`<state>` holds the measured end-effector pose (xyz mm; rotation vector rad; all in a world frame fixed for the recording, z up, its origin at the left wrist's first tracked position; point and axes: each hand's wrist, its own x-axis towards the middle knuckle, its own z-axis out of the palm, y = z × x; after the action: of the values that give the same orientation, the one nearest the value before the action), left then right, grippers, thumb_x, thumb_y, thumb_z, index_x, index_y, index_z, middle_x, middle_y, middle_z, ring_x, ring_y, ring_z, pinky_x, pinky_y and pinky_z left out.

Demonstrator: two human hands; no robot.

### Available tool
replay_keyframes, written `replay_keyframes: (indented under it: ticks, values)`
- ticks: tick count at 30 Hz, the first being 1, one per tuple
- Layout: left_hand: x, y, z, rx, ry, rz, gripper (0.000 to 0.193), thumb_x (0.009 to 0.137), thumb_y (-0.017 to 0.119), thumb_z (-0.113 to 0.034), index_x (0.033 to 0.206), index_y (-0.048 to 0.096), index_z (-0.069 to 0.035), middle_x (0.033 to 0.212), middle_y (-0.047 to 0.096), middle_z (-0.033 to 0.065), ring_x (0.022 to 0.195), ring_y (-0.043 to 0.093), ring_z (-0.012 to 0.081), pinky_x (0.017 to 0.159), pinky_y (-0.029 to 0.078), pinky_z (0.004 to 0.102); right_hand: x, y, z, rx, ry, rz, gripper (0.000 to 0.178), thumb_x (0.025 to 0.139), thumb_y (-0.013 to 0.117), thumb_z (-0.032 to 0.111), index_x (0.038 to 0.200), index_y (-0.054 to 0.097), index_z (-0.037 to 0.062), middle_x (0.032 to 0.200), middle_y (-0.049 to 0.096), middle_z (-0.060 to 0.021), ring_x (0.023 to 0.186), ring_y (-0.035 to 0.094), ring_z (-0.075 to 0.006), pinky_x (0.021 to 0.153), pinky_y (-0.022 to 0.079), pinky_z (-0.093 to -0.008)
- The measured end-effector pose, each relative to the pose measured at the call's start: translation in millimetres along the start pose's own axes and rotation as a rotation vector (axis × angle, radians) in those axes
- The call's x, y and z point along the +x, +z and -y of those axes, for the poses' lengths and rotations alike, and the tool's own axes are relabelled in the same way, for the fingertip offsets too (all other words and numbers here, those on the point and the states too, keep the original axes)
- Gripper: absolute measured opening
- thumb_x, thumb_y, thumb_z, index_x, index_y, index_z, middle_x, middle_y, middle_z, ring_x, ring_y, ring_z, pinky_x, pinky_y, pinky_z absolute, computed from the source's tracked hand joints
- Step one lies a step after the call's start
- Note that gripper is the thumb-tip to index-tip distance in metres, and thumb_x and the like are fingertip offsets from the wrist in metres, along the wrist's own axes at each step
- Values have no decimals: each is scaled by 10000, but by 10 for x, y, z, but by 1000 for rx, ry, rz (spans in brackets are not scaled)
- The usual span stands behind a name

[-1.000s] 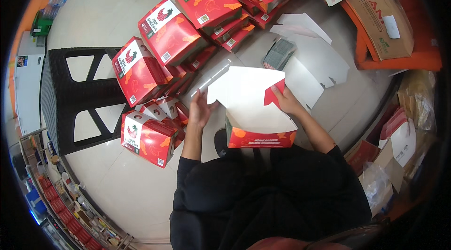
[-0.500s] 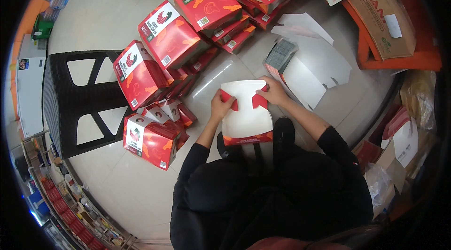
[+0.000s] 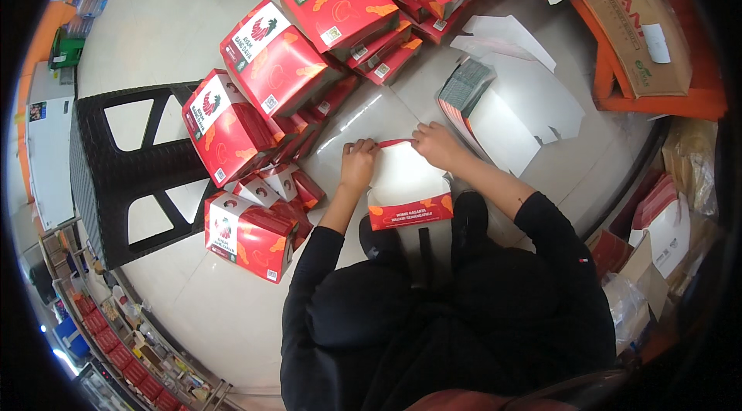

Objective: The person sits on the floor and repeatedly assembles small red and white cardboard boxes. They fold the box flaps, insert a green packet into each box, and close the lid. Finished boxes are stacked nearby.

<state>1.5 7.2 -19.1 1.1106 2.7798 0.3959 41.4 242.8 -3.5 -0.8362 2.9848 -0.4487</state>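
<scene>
Left hand (image 3: 359,164) pinches an open red box (image 3: 411,212) at its far-left corner; right hand (image 3: 435,145) pinches the far-right; stacked boxes (image 3: 272,63) sit beyond, leftward

Open red cardboard box (image 3: 410,187), white inside, opening upward

The person is wearing a black top (image 3: 452,361), its sleeves (image 3: 315,272) leaving the left hand (image 3: 358,164) and right hand (image 3: 438,147) bare, its right sleeve (image 3: 558,245) bearing a small reddish mark (image 3: 583,260). Black trousers (image 3: 363,307) and dark shoes (image 3: 470,222) are showing beyond the top.
</scene>
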Motion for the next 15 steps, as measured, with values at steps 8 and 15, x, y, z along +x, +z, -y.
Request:
replay_keyframes:
  ticks: [8,15]
  values:
    - [-88,-168,-89,-329,-195,-41,415,720,621,-26,1118,590,-140,1068,520,56,1006,512,231,782,452,397,-2,148,-172,-61,298,12,84,717,542,123,699,609,75,766,588,-75,792,551,-203,640,443,-341]
    - [-146,-112,-72,-85,-72,-5,463,733,630,-68,1181,539,-143,1085,510,70,1001,511,253,774,469,400,-116,82,17,-225,-38,-21,78,682,542,131,635,581,83,747,556,-56,773,538,-204,629,423,-325]
